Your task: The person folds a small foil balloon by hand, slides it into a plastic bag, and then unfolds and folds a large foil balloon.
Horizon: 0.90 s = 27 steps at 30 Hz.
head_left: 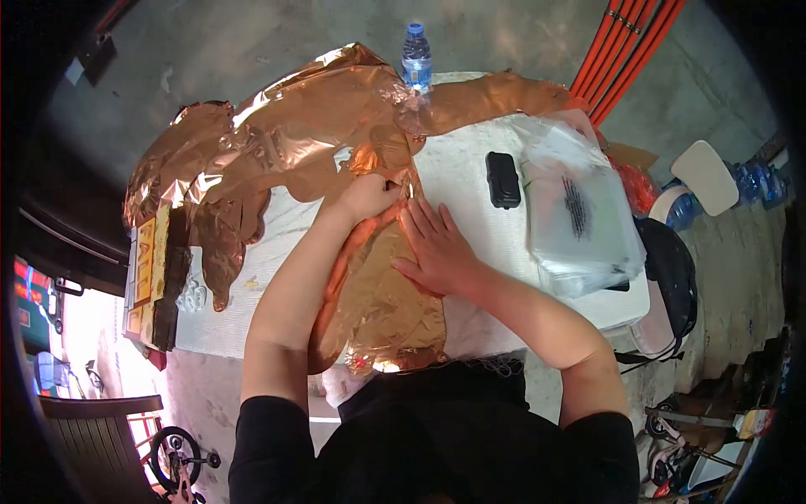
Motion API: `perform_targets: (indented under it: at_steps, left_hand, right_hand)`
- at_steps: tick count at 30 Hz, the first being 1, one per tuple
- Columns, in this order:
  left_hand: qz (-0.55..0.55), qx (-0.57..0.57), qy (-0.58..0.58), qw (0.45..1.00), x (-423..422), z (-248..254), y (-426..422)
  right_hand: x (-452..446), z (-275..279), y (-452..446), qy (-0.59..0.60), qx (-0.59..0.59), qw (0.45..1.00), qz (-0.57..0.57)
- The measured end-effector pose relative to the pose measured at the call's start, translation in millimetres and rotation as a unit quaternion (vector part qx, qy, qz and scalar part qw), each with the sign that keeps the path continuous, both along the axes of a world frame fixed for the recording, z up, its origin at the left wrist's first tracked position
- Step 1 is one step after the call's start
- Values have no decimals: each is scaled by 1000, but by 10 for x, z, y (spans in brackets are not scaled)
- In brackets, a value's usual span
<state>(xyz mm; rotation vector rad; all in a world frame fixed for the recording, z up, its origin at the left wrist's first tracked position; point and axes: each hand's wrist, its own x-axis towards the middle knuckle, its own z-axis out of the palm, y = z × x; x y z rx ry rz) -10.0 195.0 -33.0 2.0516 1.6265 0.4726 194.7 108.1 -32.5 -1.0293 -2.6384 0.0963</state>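
Shiny copper-coloured foil point(294, 126), shaped like uninflated foil balloons, spreads over the white table and partly hangs at its left. My left hand point(369, 196) is closed at a gathered, narrow part of the foil in the middle; its fingertips pinch there, and whether anything else is between them is hidden. Just to the right, my right hand point(438, 252) lies flat with fingers stretched, pressing on the foil's edge and the table. A wrinkled foil section point(395, 311) runs from both hands toward my body.
A water bottle point(416, 59) stands at the back edge. To the right lie a black case point(504, 180) and a stack of clear plastic bags point(579, 218). A yellow box point(147, 269) sits at the left edge. Orange pipes point(625, 50) rise beyond the table.
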Motion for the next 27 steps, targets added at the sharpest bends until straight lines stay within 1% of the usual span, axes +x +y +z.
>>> perform_targets:
  at_steps: [2, 3, 4, 5, 6, 7, 8, 9, 11, 12, 13, 14, 15, 17, 18, 22, 24, 25, 27]
  left_hand:
    - [-18, 66, 18, 998, -42, 83, 0]
    - [-18, 66, 20, 997, -82, 144, -5]
    - [-32, 168, -62, 983, -161, 212, -2]
    - [-48, 268, -143, 952, -251, 284, 19]
    - [68, 217, -158, 961, -449, 244, 105]
    - [183, 163, -169, 955, -517, 340, 111]
    - [202, 192, -316, 907, -523, 373, 66]
    - [200, 194, -313, 908, -475, 402, 45]
    - [171, 241, -182, 938, -366, 422, 0]
    - [60, 258, -127, 956, -264, 391, -27]
    - [-53, 272, -72, 958, -137, 351, -49]
    - [-90, 269, -40, 958, -15, 311, -80]
    - [-88, 271, -40, 958, 58, 270, -84]
    - [-99, 212, 20, 972, 162, 211, -51]
    - [-75, 221, 32, 972, 184, 193, -15]
    - [-45, 233, 70, 969, 215, 141, 176]
    - [-27, 263, 101, 959, 232, 137, 261]
    - [-28, 262, 101, 959, 248, 146, 299]
    - [18, 223, 170, 960, 292, 168, 352]
  right_hand:
    - [-10, -4, 3, 3, 0, 1000, 2]
    - [-10, -12, 4, 2, -2, 1000, 1]
    - [-6, -9, 0, 1, -3, 1000, 1]
    - [-4, -4, 1, 3, -2, 1000, 0]
    - [-8, 16, -7, 7, -9, 1000, -2]
    - [-12, 25, -15, 11, -16, 1000, -3]
    - [-12, 22, -10, 16, -14, 1000, -5]
    - [-13, 11, -10, 18, -17, 1000, -4]
    - [-23, -21, -11, 21, -22, 1000, 1]
    - [-24, -29, -7, 14, -22, 1000, -1]
    - [-27, -30, -3, 6, -22, 1000, -3]
    - [-30, -33, -5, 5, -21, 1000, 0]
    - [-32, -35, -11, 4, -24, 1000, -2]
    - [-31, -40, -7, 2, -26, 1000, -4]
    - [-34, -39, -10, 8, -32, 999, -5]
    - [-31, -13, -14, 6, -41, 999, -5]
    - [-29, -12, -20, 0, -45, 999, -3]
    - [-26, -9, -16, -7, -47, 999, -4]
    - [-22, -3, -16, 1, -47, 999, -2]
